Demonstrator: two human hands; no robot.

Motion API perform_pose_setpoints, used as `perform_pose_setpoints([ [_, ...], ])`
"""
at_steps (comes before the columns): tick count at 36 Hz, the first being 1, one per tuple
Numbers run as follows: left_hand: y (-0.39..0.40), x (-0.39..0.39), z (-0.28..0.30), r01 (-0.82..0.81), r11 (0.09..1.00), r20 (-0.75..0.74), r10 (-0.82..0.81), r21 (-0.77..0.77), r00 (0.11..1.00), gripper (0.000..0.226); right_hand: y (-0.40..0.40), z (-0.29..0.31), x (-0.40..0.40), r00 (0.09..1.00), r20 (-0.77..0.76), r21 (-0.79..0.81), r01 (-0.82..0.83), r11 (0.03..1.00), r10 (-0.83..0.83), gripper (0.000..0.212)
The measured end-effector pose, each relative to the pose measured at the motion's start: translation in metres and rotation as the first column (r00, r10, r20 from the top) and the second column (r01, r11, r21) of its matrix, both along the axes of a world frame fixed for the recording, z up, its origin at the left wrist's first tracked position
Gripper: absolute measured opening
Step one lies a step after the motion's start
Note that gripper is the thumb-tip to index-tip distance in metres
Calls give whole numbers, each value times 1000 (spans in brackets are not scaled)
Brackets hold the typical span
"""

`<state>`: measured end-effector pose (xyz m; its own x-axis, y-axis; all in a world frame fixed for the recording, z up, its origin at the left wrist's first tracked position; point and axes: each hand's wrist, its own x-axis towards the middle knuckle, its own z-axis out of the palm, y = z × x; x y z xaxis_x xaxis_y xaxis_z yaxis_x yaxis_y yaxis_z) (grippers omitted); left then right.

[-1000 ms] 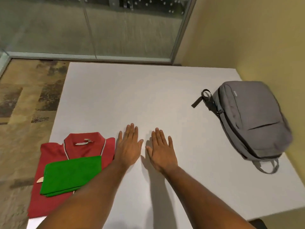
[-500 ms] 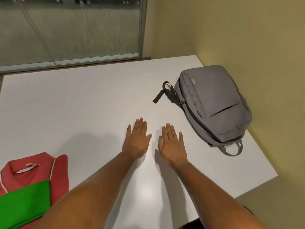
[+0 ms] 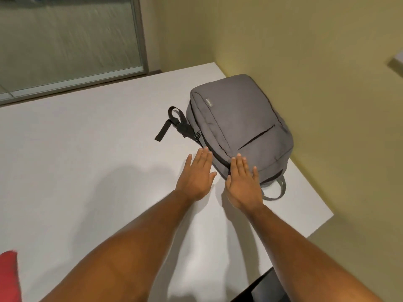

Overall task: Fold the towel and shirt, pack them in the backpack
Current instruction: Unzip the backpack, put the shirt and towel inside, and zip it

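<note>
A grey backpack (image 3: 237, 125) lies flat and zipped at the far right of the white table (image 3: 87, 149), its black strap loop pointing left. My left hand (image 3: 197, 176) is flat with straight fingers, its fingertips at the backpack's near left edge. My right hand (image 3: 243, 182) is also flat, fingers straight, over the backpack's near corner. Only a red corner of the shirt (image 3: 8, 277) shows at the bottom left edge. The green towel is out of view.
A yellow wall (image 3: 305, 62) runs close behind and right of the backpack. A glass partition (image 3: 65, 35) stands beyond the table's far edge. The table's right edge lies just past the backpack's grey handle (image 3: 277, 191). A dark object (image 3: 266, 288) sits below the near edge.
Both hands have moved right and forward across the table up to the backpack. The view has swung right, so the shirt and towel have slid almost out at the left.
</note>
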<state>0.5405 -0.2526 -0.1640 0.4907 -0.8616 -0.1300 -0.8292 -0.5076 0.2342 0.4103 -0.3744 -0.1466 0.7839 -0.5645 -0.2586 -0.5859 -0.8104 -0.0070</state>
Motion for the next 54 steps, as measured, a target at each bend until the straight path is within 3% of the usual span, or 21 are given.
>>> perform_pose_setpoints([
  [10, -68, -29, -13, 275, 955, 39, -272, -108, 962, 65, -93, -10, -45, 990, -66, -127, 119, 985, -128, 78],
  [16, -89, -34, -24, 304, 952, 95, -302, -12, 949, 70, -125, -17, -64, 973, -202, -175, 75, 982, -111, 87],
  [23, -97, -30, -20, 297, 954, 153, -301, 48, 941, 36, -141, -21, -62, 971, -219, -187, 56, 981, -98, 91],
  [28, -94, -27, -5, 246, 969, 81, -246, 8, 966, 15, -142, -29, -60, 961, -224, -106, 143, 984, -164, 87],
  [36, -69, -13, 15, 207, 973, 38, -212, 102, 977, 7, -115, -41, -62, 970, -154, 69, 201, 977, -189, 80],
  [45, -12, 13, 32, 205, 963, 86, -222, 173, 971, 26, -53, -42, -51, 977, -97, 181, 207, 962, -192, 80],
  [54, 49, 11, 47, 179, 958, -6, -182, 222, 983, 26, 10, -46, -58, 978, -95, 252, 207, 945, -188, 76],
])
